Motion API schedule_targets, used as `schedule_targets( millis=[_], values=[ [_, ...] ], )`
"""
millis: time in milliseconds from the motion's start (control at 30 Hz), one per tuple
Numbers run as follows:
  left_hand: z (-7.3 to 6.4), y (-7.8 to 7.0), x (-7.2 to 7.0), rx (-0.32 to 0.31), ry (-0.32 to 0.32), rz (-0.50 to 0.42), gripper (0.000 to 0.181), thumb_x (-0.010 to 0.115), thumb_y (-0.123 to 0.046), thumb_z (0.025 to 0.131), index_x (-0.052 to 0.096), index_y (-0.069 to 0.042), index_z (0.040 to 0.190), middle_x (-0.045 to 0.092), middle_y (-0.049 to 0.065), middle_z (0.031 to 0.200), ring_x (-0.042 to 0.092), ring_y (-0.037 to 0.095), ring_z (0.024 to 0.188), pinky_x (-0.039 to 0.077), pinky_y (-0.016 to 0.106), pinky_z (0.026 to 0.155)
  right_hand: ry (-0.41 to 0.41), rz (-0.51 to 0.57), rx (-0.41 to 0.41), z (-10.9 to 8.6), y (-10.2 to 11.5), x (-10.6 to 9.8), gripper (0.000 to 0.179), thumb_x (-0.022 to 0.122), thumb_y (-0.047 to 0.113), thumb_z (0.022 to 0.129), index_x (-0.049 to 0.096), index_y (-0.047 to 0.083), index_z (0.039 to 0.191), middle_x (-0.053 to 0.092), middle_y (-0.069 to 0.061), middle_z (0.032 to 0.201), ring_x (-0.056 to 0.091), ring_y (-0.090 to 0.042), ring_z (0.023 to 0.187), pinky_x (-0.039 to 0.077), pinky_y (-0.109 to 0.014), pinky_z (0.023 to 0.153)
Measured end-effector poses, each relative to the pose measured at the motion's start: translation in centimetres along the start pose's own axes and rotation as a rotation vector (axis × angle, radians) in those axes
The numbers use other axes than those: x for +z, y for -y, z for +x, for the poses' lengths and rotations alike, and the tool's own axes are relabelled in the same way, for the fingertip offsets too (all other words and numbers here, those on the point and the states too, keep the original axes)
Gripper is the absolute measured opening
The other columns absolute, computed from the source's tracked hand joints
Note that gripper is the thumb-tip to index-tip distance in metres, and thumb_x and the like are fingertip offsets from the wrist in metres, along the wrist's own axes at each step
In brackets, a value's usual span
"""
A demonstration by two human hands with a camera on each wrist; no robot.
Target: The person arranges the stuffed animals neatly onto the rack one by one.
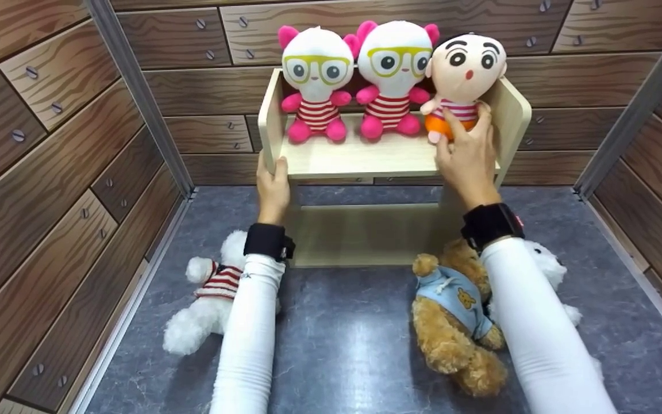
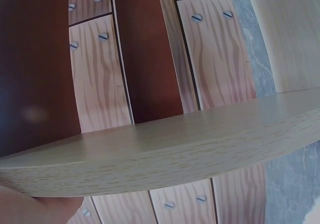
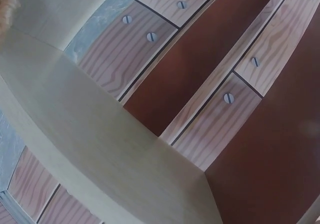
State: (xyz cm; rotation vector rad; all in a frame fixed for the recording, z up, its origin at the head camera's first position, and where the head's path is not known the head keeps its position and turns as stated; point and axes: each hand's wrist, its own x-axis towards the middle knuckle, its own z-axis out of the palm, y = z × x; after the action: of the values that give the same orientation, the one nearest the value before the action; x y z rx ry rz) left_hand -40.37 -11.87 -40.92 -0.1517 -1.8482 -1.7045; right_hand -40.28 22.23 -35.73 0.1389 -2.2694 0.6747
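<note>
A small pale wooden shelf point(image 1: 360, 158) stands at the back, with three plush dolls in a row on its upper board. Two are pink-and-white dolls with yellow glasses, a left one point(image 1: 316, 75) and a middle one point(image 1: 394, 69). At the right end sits a plush boy doll point(image 1: 468, 75) in orange shorts and a striped top. My right hand point(image 1: 469, 161) holds this doll low on its body, fingers over its front. My left hand point(image 1: 273, 190) grips the lower front edge of the left side panel point(image 2: 165, 169), its fingertips partly hidden behind it.
On the grey floor, a white plush point(image 1: 216, 293) in a striped sweater lies left, partly under my left arm. A brown teddy bear point(image 1: 451, 322) in a blue shirt and another white plush point(image 1: 546, 267) lie right. Wood-patterned walls point(image 1: 49, 190) enclose the space.
</note>
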Motion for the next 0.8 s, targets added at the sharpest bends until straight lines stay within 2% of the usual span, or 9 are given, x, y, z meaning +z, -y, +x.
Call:
schedule_targets(
  millis=[233,500,800],
  values=[
    [0.2,0.2,-0.2,0.001,0.001,0.002,0.042,0.047,-0.010,0.098,0.049,0.005,0.138,0.059,0.024,0.130,0.053,0.031,0.124,0.039,0.040,0.109,0.113,-0.029,0.018,0.3,0.1,-0.2,0.053,0.050,0.030,0.098,0.046,0.038,0.150,0.010,-0.032,0.160,0.038,-0.058,0.130,0.034,-0.067,0.104],
    [0.1,0.2,-0.3,0.008,-0.007,-0.001,0.041,0.048,-0.009,0.098,0.050,0.005,0.135,0.060,0.025,0.127,0.055,0.031,0.121,0.040,0.039,0.107,0.194,-0.048,0.029,0.7,0.2,-0.3,0.058,0.045,0.030,0.098,0.036,0.034,0.155,0.004,-0.033,0.161,0.038,-0.060,0.130,0.033,-0.070,0.103],
    [0.1,0.2,0.0,0.010,-0.004,-0.005,0.038,0.049,-0.009,0.098,0.051,0.005,0.134,0.061,0.025,0.122,0.055,0.032,0.115,0.041,0.043,0.104,0.320,-0.082,0.074,1.4,-0.1,-1.1,0.069,0.049,0.032,0.093,0.026,0.035,0.159,-0.004,-0.027,0.164,0.040,-0.064,0.124,0.033,-0.070,0.101]
  ],
)
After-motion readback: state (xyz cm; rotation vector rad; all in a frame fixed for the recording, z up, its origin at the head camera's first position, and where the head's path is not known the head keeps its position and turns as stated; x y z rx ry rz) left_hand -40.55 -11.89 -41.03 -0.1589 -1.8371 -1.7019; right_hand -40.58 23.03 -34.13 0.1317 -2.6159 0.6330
